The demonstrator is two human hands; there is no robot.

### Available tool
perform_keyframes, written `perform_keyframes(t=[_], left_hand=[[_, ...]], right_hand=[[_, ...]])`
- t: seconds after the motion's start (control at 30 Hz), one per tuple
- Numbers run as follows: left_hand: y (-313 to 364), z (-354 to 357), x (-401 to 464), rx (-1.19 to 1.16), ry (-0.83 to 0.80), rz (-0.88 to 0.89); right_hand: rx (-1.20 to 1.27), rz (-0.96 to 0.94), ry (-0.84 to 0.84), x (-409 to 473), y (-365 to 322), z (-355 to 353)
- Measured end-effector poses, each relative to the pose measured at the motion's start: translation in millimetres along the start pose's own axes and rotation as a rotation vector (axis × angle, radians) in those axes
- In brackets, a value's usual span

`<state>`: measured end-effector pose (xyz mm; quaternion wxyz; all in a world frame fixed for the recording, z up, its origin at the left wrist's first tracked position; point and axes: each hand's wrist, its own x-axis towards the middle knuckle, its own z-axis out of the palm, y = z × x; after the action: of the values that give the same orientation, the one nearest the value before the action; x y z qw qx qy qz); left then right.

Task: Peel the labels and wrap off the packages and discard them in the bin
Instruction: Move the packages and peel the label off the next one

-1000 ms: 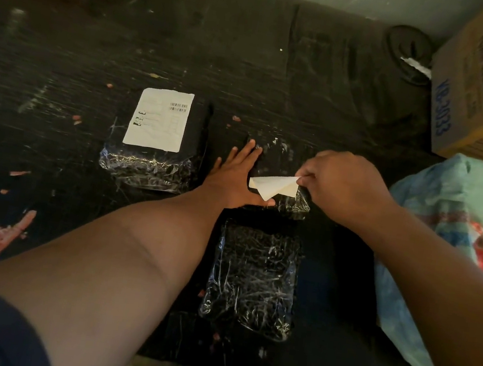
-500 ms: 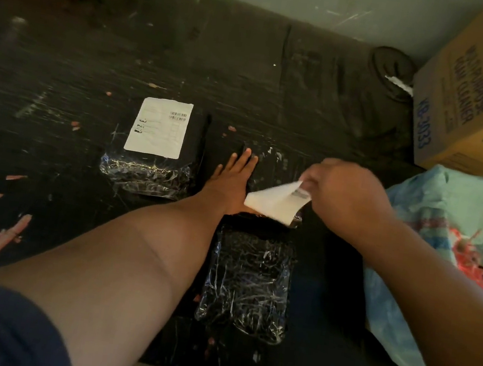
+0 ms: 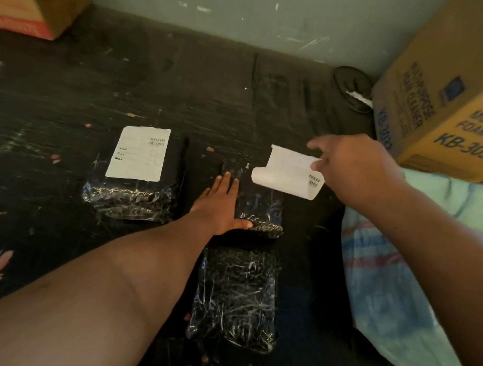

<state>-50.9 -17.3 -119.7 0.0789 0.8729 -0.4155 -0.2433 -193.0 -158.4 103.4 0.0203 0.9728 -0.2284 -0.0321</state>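
Scanning left to right: three black wrapped packages lie on your dark table (image 3: 61, 89).
Left package (image 3: 137, 177): its white label (image 3: 139, 153) remains stuck on.
Left hand (image 3: 219, 207): your flat, straight fingers press the middle package (image 3: 260, 213).
Peeled label (image 3: 290, 171): lifted clear, pinched by your right hand (image 3: 351, 167).
Near package (image 3: 236, 297): bare of label, wrap on.
Remaining: bin not identifiable; all wrap left.

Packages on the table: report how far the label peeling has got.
Done: the middle package is bare of its label. In hand: the right hand pinches the peeled label, not binned yet; the left hand presses that package. Left: the left package's label, all wrap.
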Motion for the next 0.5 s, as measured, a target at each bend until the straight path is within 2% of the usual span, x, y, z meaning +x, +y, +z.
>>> perform_keyframes(t=[0.17,0.23,0.5], left_hand=[[21,-14,-4,0.077,-0.014,0.017],[42,-21,-5,0.07,-0.01,0.062],[190,-29,-16,-0.066,0.044,0.451]], right_hand=[[-0.053,0.091,-0.102,-17,32,-22],[-0.081,0.126,-0.038,-33,57,-29],[-0.204,0.307,0.078,-122,176,-72]])
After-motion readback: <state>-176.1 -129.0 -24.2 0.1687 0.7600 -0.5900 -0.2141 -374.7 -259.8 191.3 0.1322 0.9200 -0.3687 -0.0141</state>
